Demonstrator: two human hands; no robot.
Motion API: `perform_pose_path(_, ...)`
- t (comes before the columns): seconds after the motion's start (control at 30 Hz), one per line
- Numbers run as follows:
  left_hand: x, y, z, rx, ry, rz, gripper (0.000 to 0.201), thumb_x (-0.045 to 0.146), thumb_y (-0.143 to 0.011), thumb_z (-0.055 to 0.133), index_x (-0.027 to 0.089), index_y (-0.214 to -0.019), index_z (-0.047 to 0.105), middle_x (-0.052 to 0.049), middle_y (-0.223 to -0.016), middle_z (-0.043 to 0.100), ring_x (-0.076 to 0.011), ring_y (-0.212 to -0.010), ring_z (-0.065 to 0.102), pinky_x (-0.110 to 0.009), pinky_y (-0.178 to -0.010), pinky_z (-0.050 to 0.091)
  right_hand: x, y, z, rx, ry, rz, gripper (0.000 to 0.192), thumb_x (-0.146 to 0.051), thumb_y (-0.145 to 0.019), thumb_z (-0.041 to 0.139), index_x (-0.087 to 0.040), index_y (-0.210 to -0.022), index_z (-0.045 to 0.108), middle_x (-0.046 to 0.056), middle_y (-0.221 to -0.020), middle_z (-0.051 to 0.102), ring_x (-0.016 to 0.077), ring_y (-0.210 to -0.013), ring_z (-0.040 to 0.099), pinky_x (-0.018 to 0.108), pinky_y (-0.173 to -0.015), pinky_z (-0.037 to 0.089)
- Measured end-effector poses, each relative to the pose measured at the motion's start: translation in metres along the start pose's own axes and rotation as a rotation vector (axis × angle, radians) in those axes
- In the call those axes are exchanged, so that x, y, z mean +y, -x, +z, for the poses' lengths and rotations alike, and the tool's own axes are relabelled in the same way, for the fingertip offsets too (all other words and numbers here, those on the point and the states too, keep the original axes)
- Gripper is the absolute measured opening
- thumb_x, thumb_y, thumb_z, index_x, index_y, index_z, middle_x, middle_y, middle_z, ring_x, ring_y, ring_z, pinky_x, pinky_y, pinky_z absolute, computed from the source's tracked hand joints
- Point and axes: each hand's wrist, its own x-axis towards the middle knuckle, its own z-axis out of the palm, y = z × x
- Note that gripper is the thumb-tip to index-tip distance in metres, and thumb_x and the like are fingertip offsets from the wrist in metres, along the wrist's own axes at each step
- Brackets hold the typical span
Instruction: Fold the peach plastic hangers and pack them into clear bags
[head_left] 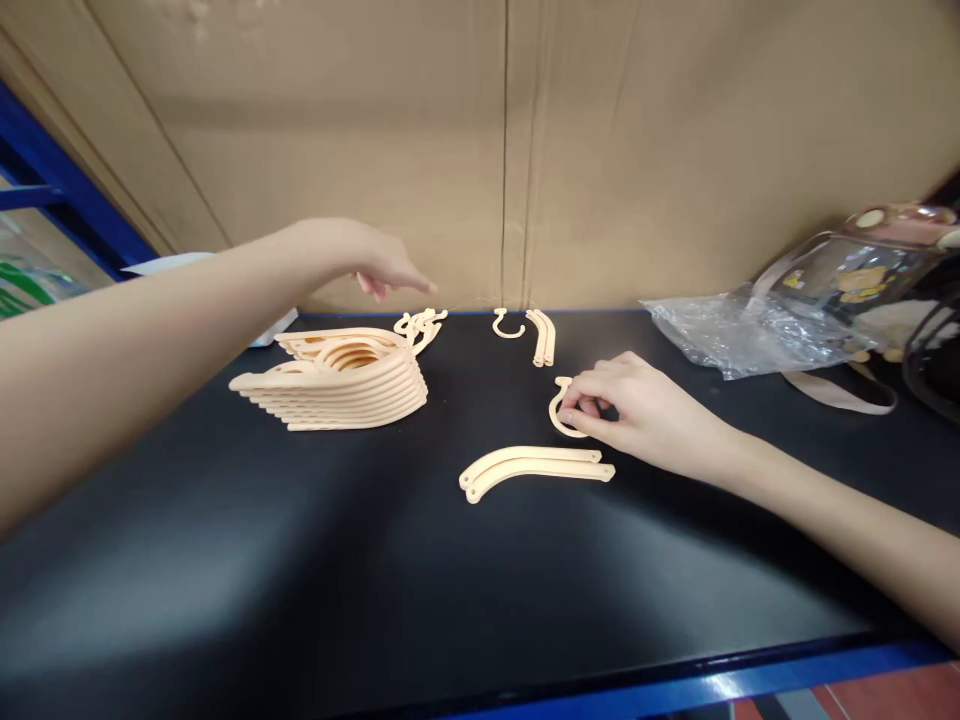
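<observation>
My right hand [626, 410] is closed, its fingertips pinching a cream plastic hanger hook [556, 412] at the black tabletop. Just in front of that hand, two curved hanger arms [536, 465] lie side by side. My left hand [386, 265] hovers in the air over a small pile of hanger hooks [421, 325]. Its index finger stretches out, the other fingers are partly bent, and nothing shows in it. Below my left forearm sits a neat stack of cream hanger pieces [337, 385].
A single hook [509, 325] and a pair of curved arms [545, 338] lie at the back near the cardboard wall [360, 130]. To the right are a crumpled clear plastic bag [742, 330] and a transparent bag with a strap [847, 270]. A blue frame [75, 190] stands left.
</observation>
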Motion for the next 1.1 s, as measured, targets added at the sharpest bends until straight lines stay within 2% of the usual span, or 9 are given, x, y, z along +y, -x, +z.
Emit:
perform_pose_path(0.1, 0.005, -0.013, 0.012, -0.402, -0.052, -0.202, 0.055, 0.058, -0.090, 0.052, 0.008, -0.071, 0.067, -0.005, -0.055, 0.064, -0.0174, -0.067, 0.060, -0.035, -0.072, 0.049, 0.001, 0.000, -0.001, -0.001, 0.013, -0.003, 0.019, -0.025, -0.092, 0.054, -0.020, -0.077, 0.065, -0.005, -0.065, 0.058, 0.0110, -0.065, 0.053, 0.031, -0.079, 0.033)
perform_pose_path(0.13, 0.009, -0.015, 0.015, -0.488, -0.066, -0.243, 0.059, 0.060, -0.093, 0.045, 0.007, -0.076, 0.067, -0.007, -0.061, 0.067, -0.0185, -0.070, 0.062, -0.037, -0.072, 0.050, 0.001, 0.000, -0.001, -0.001, 0.018, -0.006, 0.019, -0.025, -0.092, 0.054, -0.020, -0.078, 0.066, -0.004, -0.065, 0.058, 0.0111, -0.065, 0.053, 0.031, -0.078, 0.033)
perform_pose_path(0.2, 0.015, -0.018, 0.021, -0.606, -0.088, -0.283, 0.053, 0.054, -0.096, 0.043, 0.007, -0.095, 0.066, -0.010, -0.084, 0.070, -0.0195, -0.080, 0.064, -0.039, -0.075, 0.053, 0.001, -0.001, 0.000, -0.002, 0.024, -0.012, 0.018, -0.024, -0.092, 0.054, -0.021, -0.080, 0.067, -0.004, -0.065, 0.059, 0.0113, -0.066, 0.054, 0.031, -0.079, 0.034)
perform_pose_path(0.3, 0.018, -0.025, 0.027, -0.686, -0.111, -0.249, 0.035, 0.040, -0.095, 0.054, 0.013, -0.117, 0.059, -0.009, -0.113, 0.063, -0.0199, -0.096, 0.064, -0.041, -0.083, 0.055, 0.001, -0.001, 0.000, -0.006, 0.022, -0.012, 0.017, -0.025, -0.092, 0.055, -0.021, -0.081, 0.068, -0.004, -0.065, 0.059, 0.0113, -0.066, 0.054, 0.031, -0.080, 0.034)
perform_pose_path(0.5, 0.022, -0.037, 0.032, -0.748, -0.097, -0.181, 0.034, 0.035, -0.094, 0.058, 0.015, -0.122, 0.057, -0.009, -0.120, 0.060, -0.0212, -0.102, 0.062, -0.042, -0.086, 0.054, 0.000, 0.001, 0.000, 0.005, 0.017, -0.017, 0.017, -0.026, -0.092, 0.055, -0.021, -0.082, 0.068, -0.004, -0.066, 0.061, 0.0118, -0.067, 0.054, 0.032, -0.080, 0.034)
perform_pose_path(0.6, 0.030, -0.038, 0.031, -0.775, -0.049, -0.226, 0.022, 0.035, -0.088, 0.063, 0.014, -0.094, 0.068, -0.008, -0.089, 0.069, -0.0195, -0.081, 0.065, -0.033, -0.072, 0.052, 0.001, 0.001, 0.001, 0.003, 0.015, -0.020, 0.017, -0.026, -0.092, 0.055, -0.021, -0.082, 0.068, -0.004, -0.066, 0.062, 0.0120, -0.067, 0.055, 0.032, -0.080, 0.034)
perform_pose_path(0.7, 0.040, -0.038, 0.030, -0.753, -0.013, -0.258, 0.018, 0.033, -0.075, 0.072, 0.018, -0.069, 0.067, -0.006, -0.060, 0.063, -0.0211, -0.063, 0.061, -0.030, -0.057, 0.045, 0.001, 0.000, 0.001, -0.001, 0.011, -0.018, 0.018, -0.027, -0.092, 0.055, -0.021, -0.082, 0.068, -0.004, -0.067, 0.063, 0.0123, -0.067, 0.056, 0.032, -0.081, 0.034)
perform_pose_path(0.93, 0.053, -0.035, 0.020, -0.628, -0.047, -0.273, 0.011, 0.025, -0.069, 0.071, 0.019, -0.061, 0.065, -0.004, -0.049, 0.051, -0.0215, -0.057, 0.054, -0.030, -0.056, 0.040, 0.003, 0.000, 0.001, 0.005, 0.010, -0.015, 0.018, -0.028, -0.093, 0.054, -0.022, -0.083, 0.069, -0.004, -0.067, 0.063, 0.0118, -0.067, 0.057, 0.032, -0.082, 0.034)
perform_pose_path(1.1, 0.069, -0.019, -0.004, -0.402, -0.095, -0.178, 0.018, 0.021, -0.075, 0.064, 0.017, -0.057, 0.063, -0.003, -0.048, 0.045, -0.0273, -0.074, 0.059, -0.034, -0.070, 0.039, 0.004, 0.000, -0.001, 0.005, 0.021, -0.011, 0.019, -0.028, -0.093, 0.053, -0.022, -0.085, 0.069, -0.002, -0.069, 0.065, 0.0130, -0.069, 0.059, 0.033, -0.082, 0.035)
